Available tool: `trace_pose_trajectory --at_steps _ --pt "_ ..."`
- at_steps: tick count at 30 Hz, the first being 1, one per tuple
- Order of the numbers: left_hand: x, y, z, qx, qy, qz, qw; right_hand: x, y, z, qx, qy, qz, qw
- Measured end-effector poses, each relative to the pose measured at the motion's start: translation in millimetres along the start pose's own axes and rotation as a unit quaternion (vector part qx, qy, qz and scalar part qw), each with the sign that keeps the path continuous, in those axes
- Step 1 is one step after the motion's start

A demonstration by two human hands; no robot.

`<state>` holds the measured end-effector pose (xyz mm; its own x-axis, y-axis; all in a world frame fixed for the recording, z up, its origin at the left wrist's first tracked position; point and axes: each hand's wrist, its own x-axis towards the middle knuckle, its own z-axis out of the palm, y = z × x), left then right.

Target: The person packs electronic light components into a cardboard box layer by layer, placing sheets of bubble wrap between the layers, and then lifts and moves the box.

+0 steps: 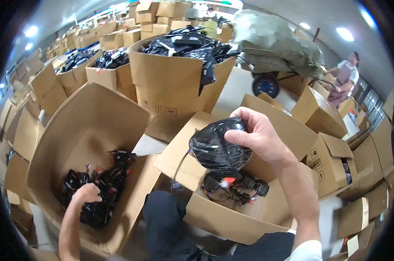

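In my right hand (254, 132) is a rounded bundle wrapped in shiny black plastic (218, 148), gripped at its right side between thumb and fingers. A thin dark cable hangs from the bundle's left edge. It is held over an open cardboard box (223, 219), where several black parts (236, 189) with wires and red pieces lie at the bottom. My left hand (89, 193) reaches down into a deep carton (88, 126) at the left. Its fingers are curled in a pile of black parts (99, 206) with red-tipped wires, and what they hold is hidden.
Ahead stands a tall carton (162, 82) heaped with black plastic-wrapped items. A wheeled cart (266, 85) with a big grey-green sack (275, 43) is beyond, with a person (346, 78) at its right. Cardboard boxes (323, 156) crowd both sides. My knees are between the two near boxes.
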<state>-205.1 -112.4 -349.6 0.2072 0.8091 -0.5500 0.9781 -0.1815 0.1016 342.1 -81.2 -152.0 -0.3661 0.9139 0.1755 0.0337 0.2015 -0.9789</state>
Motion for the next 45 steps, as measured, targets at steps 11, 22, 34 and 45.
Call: trace_pose_trajectory --at_steps 11,22,34,45 --pt "53.3 373.7 -161.6 -0.642 0.185 0.495 0.555 -24.4 2.0 -57.2 0.173 -0.016 -0.137 0.975" --pt "190.7 547.8 -64.3 -0.390 -0.115 0.484 0.774 -131.4 37.7 -184.0 -0.099 0.447 -0.197 0.867" --pt "279.5 656.5 311.6 0.041 -0.197 0.466 0.862 -162.9 500.0 -175.0 0.207 0.311 0.341 0.862" --pt "369.2 546.2 252.8 0.247 -0.104 0.372 0.889 -231.7 572.7 -149.0 0.430 0.326 0.319 0.779"
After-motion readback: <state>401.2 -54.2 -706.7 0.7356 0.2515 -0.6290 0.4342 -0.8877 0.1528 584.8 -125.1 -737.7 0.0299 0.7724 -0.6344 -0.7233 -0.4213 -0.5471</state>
